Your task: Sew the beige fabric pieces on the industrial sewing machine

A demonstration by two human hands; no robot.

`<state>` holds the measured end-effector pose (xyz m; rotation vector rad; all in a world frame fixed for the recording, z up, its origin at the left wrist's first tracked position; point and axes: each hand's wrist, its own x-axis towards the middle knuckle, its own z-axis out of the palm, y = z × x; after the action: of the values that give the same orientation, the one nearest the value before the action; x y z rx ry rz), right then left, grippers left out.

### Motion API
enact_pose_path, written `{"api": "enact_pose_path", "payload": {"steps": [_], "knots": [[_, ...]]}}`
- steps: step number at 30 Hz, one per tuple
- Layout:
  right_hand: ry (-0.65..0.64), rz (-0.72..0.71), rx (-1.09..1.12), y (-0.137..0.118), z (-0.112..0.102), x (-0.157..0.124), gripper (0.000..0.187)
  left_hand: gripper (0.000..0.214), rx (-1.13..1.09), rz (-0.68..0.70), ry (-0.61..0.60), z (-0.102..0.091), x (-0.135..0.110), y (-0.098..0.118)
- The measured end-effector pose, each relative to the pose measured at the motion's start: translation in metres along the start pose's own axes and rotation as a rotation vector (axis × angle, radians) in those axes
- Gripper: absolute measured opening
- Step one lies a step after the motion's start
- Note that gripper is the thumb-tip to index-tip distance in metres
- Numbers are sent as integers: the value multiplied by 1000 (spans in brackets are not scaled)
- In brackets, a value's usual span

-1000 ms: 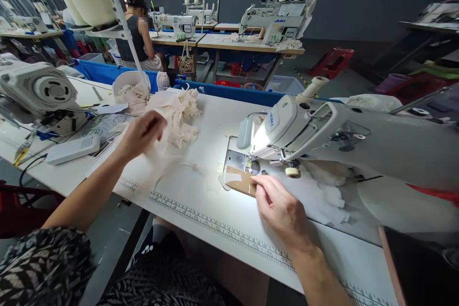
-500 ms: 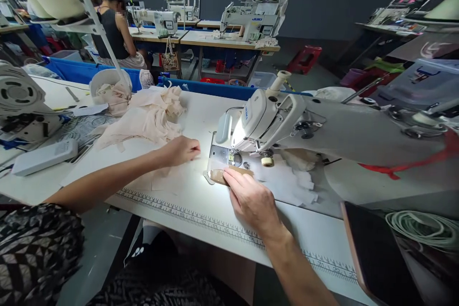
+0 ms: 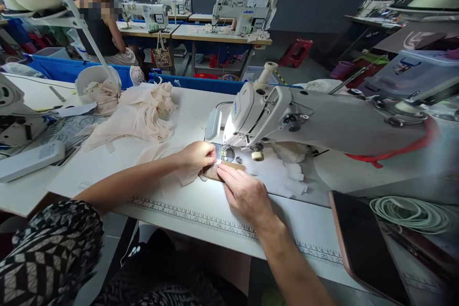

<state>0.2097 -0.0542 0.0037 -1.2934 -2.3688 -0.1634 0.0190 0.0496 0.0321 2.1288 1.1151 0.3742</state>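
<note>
My left hand (image 3: 199, 157) is closed in a pinch beside the needle plate, with a thin pale beige fabric piece (image 3: 188, 175) hanging from its fingers onto the table. My right hand (image 3: 247, 195) presses its fingertips, held together, on a small flat brown piece (image 3: 212, 173) just in front of the presser foot. What the brown piece is made of I cannot make out. Both hands are almost touching under the lit head of the sewing machine (image 3: 247, 110). The needle area is partly hidden by the left fingers.
Crumpled beige fabric (image 3: 136, 122) lies at the left, near a fabric-filled white bin (image 3: 96, 83). White pieces (image 3: 283, 172) sit under the machine arm. A phone (image 3: 366, 244) rests at the right, beside coiled cord (image 3: 409, 214). A person (image 3: 103, 28) sits beyond the table.
My left hand has moved right to the needle plate, drawing the pale fabric along. My right hand stays on the brown piece. The whole view has shifted slightly.
</note>
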Motion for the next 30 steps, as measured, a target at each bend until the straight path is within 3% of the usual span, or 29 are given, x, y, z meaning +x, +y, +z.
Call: {"api": "enact_pose_path", "payload": {"steps": [9, 24, 27, 30], "knots": [[-19, 247, 96, 7, -4, 2, 44, 15, -159, -54, -41, 1, 1, -1], [-56, 142, -80, 4, 1, 4, 46, 15, -37, -87, -61, 0, 2, 4], [-76, 102, -117, 1, 1, 5, 44, 10, 85, -70, -57, -2, 1, 6], [-108, 81, -169, -2, 0, 6, 42, 7, 317, 64, 66, -1, -7, 9]]}}
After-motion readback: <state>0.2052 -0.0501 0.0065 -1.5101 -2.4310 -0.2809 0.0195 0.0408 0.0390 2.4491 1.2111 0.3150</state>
